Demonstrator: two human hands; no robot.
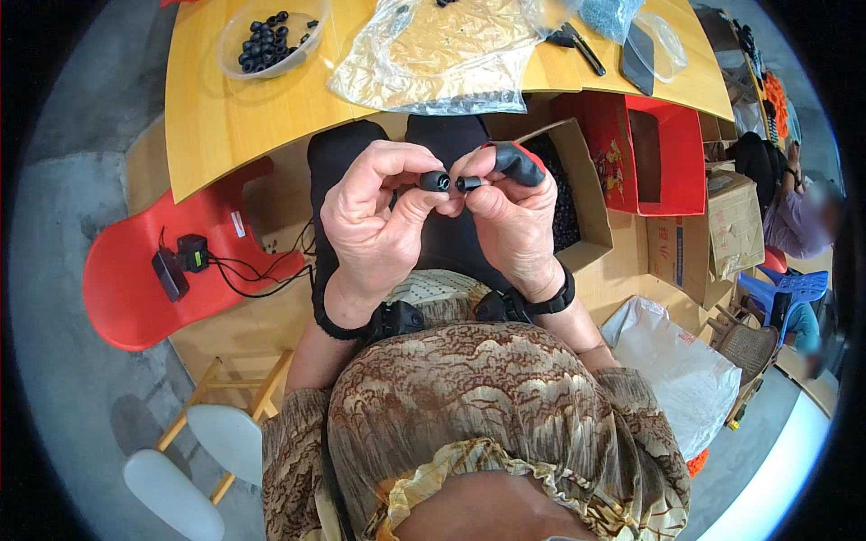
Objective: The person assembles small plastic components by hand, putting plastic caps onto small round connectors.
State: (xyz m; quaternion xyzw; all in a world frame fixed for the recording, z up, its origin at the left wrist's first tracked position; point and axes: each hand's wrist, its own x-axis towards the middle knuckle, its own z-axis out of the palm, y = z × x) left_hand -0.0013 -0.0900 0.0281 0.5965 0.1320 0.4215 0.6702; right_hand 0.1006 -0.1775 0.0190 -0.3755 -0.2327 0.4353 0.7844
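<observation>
Above my lap, my left hand (374,203) pinches a short black cylindrical part (435,181) between thumb and fingers; its end facing right shows a ring-like opening. Close beside it, my right hand (512,212) pinches a smaller black cylindrical piece (467,183). The two pieces point at each other with a small gap between them. A black and red finger cover (520,163) sits on one finger of my right hand. Both wrists carry black bands.
On the wooden table (203,135) are a clear bowl (311,54) of small black parts, a plastic bag (433,59) and a dark phone-like slab (637,59). A cardboard box (591,198) of dark pieces and a red box (672,158) stand right. A red chair (126,279) is left; another person sits far right.
</observation>
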